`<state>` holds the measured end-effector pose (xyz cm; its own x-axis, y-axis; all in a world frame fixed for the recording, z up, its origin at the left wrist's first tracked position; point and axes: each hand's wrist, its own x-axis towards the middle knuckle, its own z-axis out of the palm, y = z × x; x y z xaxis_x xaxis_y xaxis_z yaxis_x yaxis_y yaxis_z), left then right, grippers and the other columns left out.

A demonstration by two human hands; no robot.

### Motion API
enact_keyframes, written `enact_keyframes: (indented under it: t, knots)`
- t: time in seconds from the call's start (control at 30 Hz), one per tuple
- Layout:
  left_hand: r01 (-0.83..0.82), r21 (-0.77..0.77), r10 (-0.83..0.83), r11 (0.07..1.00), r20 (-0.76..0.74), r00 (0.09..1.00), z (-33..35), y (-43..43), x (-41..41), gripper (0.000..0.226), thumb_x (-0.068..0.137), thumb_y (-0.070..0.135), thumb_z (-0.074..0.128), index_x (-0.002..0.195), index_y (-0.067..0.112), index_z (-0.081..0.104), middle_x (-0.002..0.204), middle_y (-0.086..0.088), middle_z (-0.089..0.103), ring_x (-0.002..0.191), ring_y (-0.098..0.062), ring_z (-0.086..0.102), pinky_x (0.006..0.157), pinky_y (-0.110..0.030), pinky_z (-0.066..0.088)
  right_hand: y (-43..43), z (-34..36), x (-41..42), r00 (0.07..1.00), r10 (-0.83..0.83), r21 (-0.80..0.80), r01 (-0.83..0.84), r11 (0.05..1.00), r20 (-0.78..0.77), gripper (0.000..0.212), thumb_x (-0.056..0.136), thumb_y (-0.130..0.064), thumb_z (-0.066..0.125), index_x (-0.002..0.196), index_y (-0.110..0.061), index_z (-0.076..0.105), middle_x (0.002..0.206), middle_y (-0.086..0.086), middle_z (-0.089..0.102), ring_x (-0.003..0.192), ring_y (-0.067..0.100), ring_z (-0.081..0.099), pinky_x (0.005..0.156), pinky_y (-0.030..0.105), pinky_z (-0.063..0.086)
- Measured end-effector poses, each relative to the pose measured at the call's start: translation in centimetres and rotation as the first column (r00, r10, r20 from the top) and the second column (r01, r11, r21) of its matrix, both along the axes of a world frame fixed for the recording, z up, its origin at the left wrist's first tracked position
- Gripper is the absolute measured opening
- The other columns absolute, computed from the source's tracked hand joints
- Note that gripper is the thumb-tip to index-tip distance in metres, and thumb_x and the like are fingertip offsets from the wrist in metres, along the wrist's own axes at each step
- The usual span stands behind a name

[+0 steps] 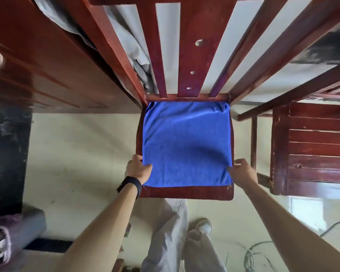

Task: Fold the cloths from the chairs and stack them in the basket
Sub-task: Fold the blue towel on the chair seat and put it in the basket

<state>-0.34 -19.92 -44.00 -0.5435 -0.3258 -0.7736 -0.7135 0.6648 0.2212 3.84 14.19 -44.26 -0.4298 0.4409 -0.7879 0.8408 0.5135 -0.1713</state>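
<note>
1. Blue cloth (186, 144): a plain, square, nubby-textured towel lying flat on the seat of the red-brown wooden chair (186, 193). It covers nearly the whole seat, with a few creases at the corners by the backrest; a strip of bare wood shows along the near edge.
2. Left hand (138, 169), with a black wristband (131, 184), pinches the cloth's left edge near the chair's front corner, thumb on top. The right hand (241, 171) grips the right edge at the matching spot. The two hands are a seat's width apart.
3. Pale floor (77, 154) lies under and around the chair.
4. Left of the chair: dark wooden furniture (37, 65), and a grey roll (28, 228) on the floor beside a purple-rimmed thing, too blurred to identify.
5. In front of the chair: the person's grey trousers (169, 232) and a white shoe (203, 226).
6. Right of the chair: a second wooden chair (312, 150) close by, and loose cables (253, 256) on the floor.
</note>
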Motion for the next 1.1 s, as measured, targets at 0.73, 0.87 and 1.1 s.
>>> enact_keyframes:
  t: [0.73,0.87,1.1]
  knots:
    - [-0.383,0.103,0.389,0.918,-0.038,0.921,-0.7,-0.7,6.8,0.025,0.086,0.033,0.073,0.107,0.019,0.072,0.084,0.006,0.069,0.071,-0.01,0.063,0.058,-0.012,0.051,0.4,-2.2,5.7,0.973,-0.178,0.015,0.182,0.983,-0.146,0.02,0.086,-0.031,0.069,0.095,-0.015,0.06,0.074,-0.004,0.061,0.088,0.027,0.059,0.076,0.033,0.045]
    - [-0.435,0.132,0.446,0.891,-0.066,0.893,0.1,-1.2,6.8,0.028,0.084,0.035,0.075,0.107,0.019,0.074,0.115,-0.007,0.072,0.108,-0.028,0.067,0.1,-0.041,0.051,1.0,-1.3,5.7,0.935,-0.272,-0.061,0.266,0.962,-0.225,0.019,0.085,-0.033,0.071,0.1,-0.022,0.067,0.079,-0.008,0.067,0.087,0.024,0.066,0.086,0.039,0.055]
    - [-0.507,0.257,0.543,0.823,-0.091,0.835,-0.6,-1.0,7.7,0.021,0.077,0.039,0.082,0.088,0.026,0.07,0.085,-0.002,0.071,0.069,-0.013,0.068,0.063,-0.028,0.053,1.4,-2.5,6.9,0.897,-0.304,-0.045,0.306,0.951,-0.32,0.018,0.088,-0.03,0.07,0.099,-0.017,0.067,0.094,0.006,0.072,0.092,0.032,0.068,0.088,0.046,0.055]
